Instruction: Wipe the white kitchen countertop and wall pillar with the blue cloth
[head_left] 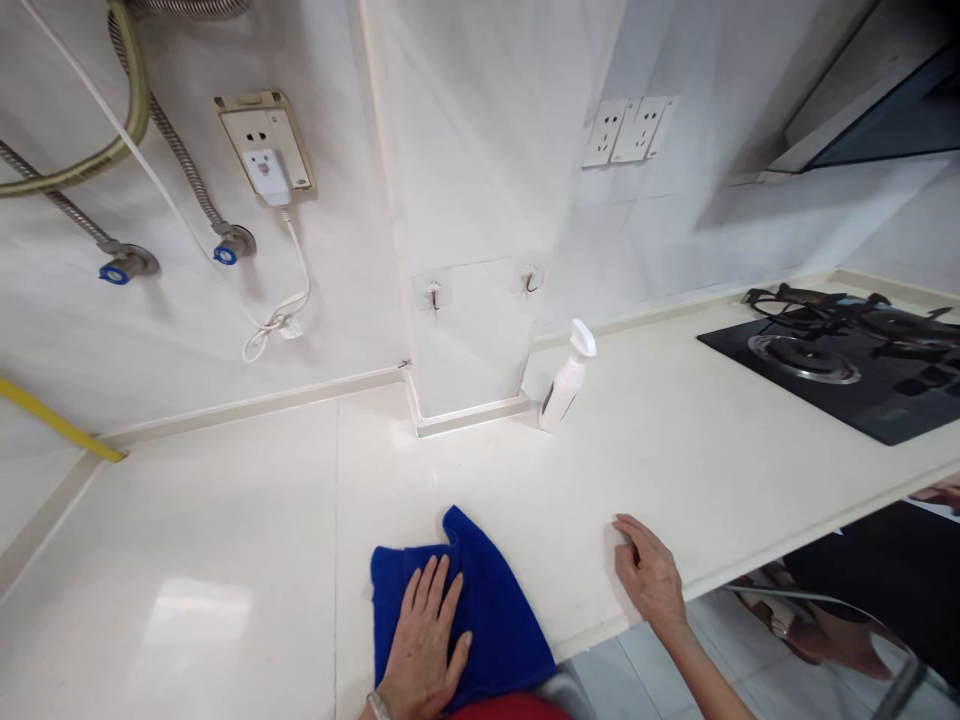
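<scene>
A blue cloth (491, 600) lies on the white countertop (225, 560) near its front edge. My left hand (424, 645) rests flat on the cloth with the fingers stretched out. My right hand (649, 575) lies on the bare counter to the right of the cloth, fingers slightly curled and holding nothing. A white spray bottle (566, 380) stands farther back beside the base of a wall column, out of reach of both hands.
A black gas hob (847, 370) sits at the right. The tiled wall carries sockets (634, 130), a plugged adapter (268, 175) with a looped cable, hoses and valves (120, 265). Two hooks (433, 293) are on the column. Another person's feet (810, 620) show below the counter edge.
</scene>
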